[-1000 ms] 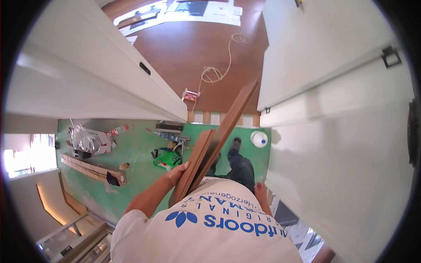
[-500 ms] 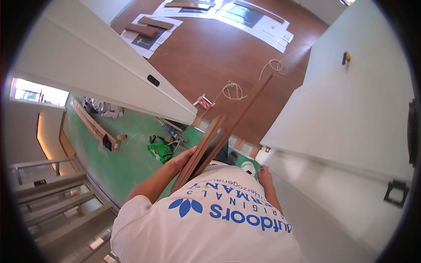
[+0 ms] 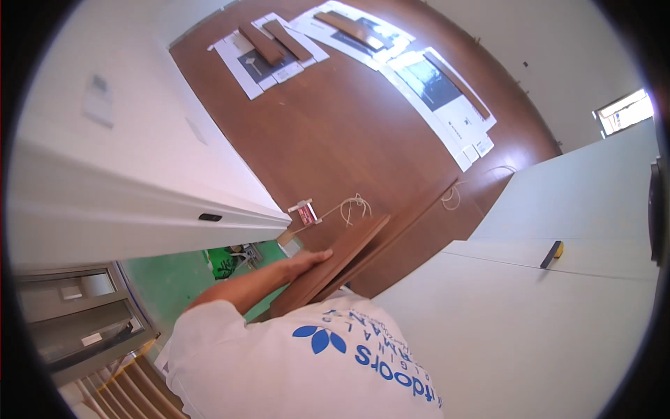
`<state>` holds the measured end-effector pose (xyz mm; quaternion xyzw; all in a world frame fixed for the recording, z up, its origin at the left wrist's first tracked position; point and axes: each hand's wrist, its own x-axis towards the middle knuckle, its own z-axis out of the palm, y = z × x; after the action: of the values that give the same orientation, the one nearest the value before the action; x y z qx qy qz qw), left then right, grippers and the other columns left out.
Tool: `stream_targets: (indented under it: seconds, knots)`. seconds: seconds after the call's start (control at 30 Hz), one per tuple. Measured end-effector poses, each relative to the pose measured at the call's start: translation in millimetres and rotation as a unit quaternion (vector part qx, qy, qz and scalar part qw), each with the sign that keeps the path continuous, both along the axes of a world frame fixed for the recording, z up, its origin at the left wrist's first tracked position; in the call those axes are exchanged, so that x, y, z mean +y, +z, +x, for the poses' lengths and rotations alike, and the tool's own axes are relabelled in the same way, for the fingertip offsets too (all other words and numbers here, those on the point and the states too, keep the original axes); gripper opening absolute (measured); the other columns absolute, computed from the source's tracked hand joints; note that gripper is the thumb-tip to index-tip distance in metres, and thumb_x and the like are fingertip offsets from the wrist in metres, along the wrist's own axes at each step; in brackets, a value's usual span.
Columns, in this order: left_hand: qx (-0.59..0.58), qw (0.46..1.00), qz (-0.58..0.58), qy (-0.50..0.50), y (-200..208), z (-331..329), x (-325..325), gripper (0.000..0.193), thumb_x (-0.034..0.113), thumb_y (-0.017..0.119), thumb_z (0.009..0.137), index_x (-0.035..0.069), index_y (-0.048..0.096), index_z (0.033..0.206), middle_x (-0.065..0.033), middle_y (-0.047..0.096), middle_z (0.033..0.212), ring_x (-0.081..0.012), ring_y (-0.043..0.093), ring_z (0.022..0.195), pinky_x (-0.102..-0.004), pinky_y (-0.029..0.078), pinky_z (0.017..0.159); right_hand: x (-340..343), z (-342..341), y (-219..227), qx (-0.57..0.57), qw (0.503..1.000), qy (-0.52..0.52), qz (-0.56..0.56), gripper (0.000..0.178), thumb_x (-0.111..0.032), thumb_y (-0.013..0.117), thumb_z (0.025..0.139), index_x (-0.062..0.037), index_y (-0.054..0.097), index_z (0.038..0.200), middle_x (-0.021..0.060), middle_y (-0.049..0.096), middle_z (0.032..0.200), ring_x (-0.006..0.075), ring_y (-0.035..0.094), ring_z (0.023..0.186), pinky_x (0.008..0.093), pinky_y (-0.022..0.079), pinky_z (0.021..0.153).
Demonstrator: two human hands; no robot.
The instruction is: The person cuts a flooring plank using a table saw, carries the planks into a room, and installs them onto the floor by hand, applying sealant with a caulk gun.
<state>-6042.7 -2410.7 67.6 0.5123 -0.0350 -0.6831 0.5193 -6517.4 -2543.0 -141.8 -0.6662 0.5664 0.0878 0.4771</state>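
My left hand [image 3: 311,264] is closed around the edge of brown wooden boards, its thumb lying along the near one. The shorter board [image 3: 352,253] leans against my left side. A longer board [image 3: 421,208] runs beside it and reaches farther out over the brown floor. The two spread apart toward their far ends, while their near ends disappear by my shirt. My right hand is out of sight, hidden by my body. Just beyond the boards, a coil of pale cord [image 3: 357,207] lies near a small red-and-white box-like item [image 3: 306,214].
A white door frame [image 3: 251,234] stands at left, with green floor covering [image 3: 157,283] behind it. White panels [image 3: 474,328] close in the right side, bearing a small black-and-yellow tool [image 3: 552,254]. Flattened cardboard [image 3: 447,133] with brown boards [image 3: 262,43] covers part of the far floor.
I have moved forward through the doorway and turned somewhat, bringing the boards along in my left hand. More of the brown-floored room shows. My right hand has gone out of view.
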Motion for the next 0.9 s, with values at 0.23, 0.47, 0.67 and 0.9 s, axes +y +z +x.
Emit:
stream_targets:
  seconds: [0.23, 0.47, 0.67, 0.9]
  knots:
    - [0.207, 0.976, 0.054, -0.04, 39, 64, -173, 0.07, 0.062, 0.062, 0.094, 0.004, 0.062, 0.132, -0.0158, 0.07, 0.121, -0.0226, 0.071, 0.1, -0.0354, 0.057, 0.089, -208, 48, 57, -0.048, 0.985, -0.167, 0.024, 0.028, -0.021, 0.062, 0.095, -0.0041, 0.063, 0.117, 0.0144, 0.07, 0.089, 0.0262, 0.07, 0.074, 0.0361, 0.054, 0.062]
    - [0.088, 0.99, 0.101, 0.045, 56, 87, -287, 0.065, 0.058, 0.061, 0.095, 0.003, 0.064, 0.13, -0.0177, 0.07, 0.122, -0.0251, 0.07, 0.1, -0.0349, 0.056, 0.092, -340, 73, 35, -0.006, 0.998, -0.026, 0.048, 0.024, -0.019, 0.06, 0.095, -0.0035, 0.063, 0.114, 0.0132, 0.069, 0.086, 0.0241, 0.069, 0.07, 0.0336, 0.052, 0.054]
    - [0.212, 0.96, 0.05, 0.176, 40, 97, -346, 0.072, 0.065, 0.062, 0.091, 0.005, 0.067, 0.129, -0.0163, 0.073, 0.116, -0.0236, 0.073, 0.093, -0.0302, 0.059, 0.083, -515, 104, 24, 0.026, 0.995, 0.048, 0.081, 0.022, -0.017, 0.059, 0.096, -0.003, 0.062, 0.112, 0.0121, 0.068, 0.085, 0.0223, 0.069, 0.067, 0.0315, 0.05, 0.048]
    - [0.276, 0.912, -0.104, 0.285, 3, 133, -394, 0.061, 0.067, 0.065, 0.087, 0.009, 0.068, 0.108, -0.0147, 0.07, 0.103, -0.0235, 0.071, 0.09, -0.0303, 0.06, 0.073, -843, 227, 19, -0.05, 0.996, -0.075, -0.002, 0.027, -0.009, 0.056, 0.097, -0.0061, 0.056, 0.124, 0.0081, 0.063, 0.084, 0.0154, 0.058, 0.058, 0.0302, 0.045, 0.043]
